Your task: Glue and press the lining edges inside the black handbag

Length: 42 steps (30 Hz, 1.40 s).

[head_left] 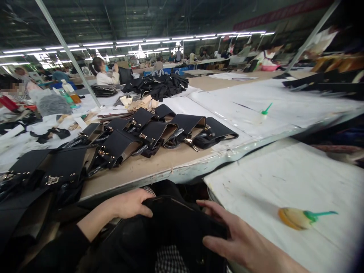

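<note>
A black bag (182,222) lies in my lap, its dark material hard to tell from my clothing. My left hand (129,204) grips its left upper edge, the thumb on top and the other fingers hidden behind it. At the right side of the bag, my right hand (231,231) is closed around the edge, thumb on the near face and fingers over the far side. Just beyond the left hand, several black handbags (155,132) with gold-coloured clasps lie in rows on the worktable (159,163).
A glue bottle with a green nozzle (294,218) lies on the white side table (256,178) at right. A second green nozzle (265,109) shows on the far tabletop. Black pieces (159,85) are heaped at the back. A slanting metal pole (68,53) rises at left. Several people work beyond.
</note>
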Motion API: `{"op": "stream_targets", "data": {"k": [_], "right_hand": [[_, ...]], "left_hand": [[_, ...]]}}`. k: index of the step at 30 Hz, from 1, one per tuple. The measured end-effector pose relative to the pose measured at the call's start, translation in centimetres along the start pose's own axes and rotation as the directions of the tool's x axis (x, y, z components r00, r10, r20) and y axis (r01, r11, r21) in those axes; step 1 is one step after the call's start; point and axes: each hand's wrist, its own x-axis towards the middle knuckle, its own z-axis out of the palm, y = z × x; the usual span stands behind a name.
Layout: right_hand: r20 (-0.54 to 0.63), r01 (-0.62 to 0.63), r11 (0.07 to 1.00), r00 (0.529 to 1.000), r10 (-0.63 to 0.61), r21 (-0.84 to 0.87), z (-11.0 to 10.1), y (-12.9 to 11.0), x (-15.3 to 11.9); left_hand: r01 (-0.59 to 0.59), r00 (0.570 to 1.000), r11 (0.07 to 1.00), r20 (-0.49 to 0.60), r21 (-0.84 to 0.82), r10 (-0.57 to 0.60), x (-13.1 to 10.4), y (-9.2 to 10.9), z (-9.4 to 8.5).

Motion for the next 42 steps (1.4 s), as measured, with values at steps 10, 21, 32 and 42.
{"op": "stream_targets", "data": {"k": [10, 21, 32, 42], "right_hand": [[0.224, 0.173, 0.954, 0.947, -0.229, 0.245, -2.0, 1.9, 4.9], [0.374, -0.109, 0.849, 0.921, -0.109, 0.516, -0.8, 2.1, 6.1], [0.367, -0.106, 0.885, 0.927, -0.077, 0.453, -0.6, 0.5, 5.5], [0.27, 0.041, 0.931, 0.951, -0.147, 0.362, -0.6, 0.6, 4.8]], "left_hand": [[0.101, 0.987, 0.994, 0.121, 0.037, -0.104, -3.8, 0.2, 0.4], [0.07, 0.992, 0.905, 0.127, -0.42, -0.018, -1.6, -0.4, 1.0], [0.115, 0.985, 0.872, 0.169, -0.475, -0.038, -1.8, 0.1, 0.9], [0.065, 0.986, 0.879, 0.166, -0.473, 0.016, -2.5, 3.0, 0.3]]}}
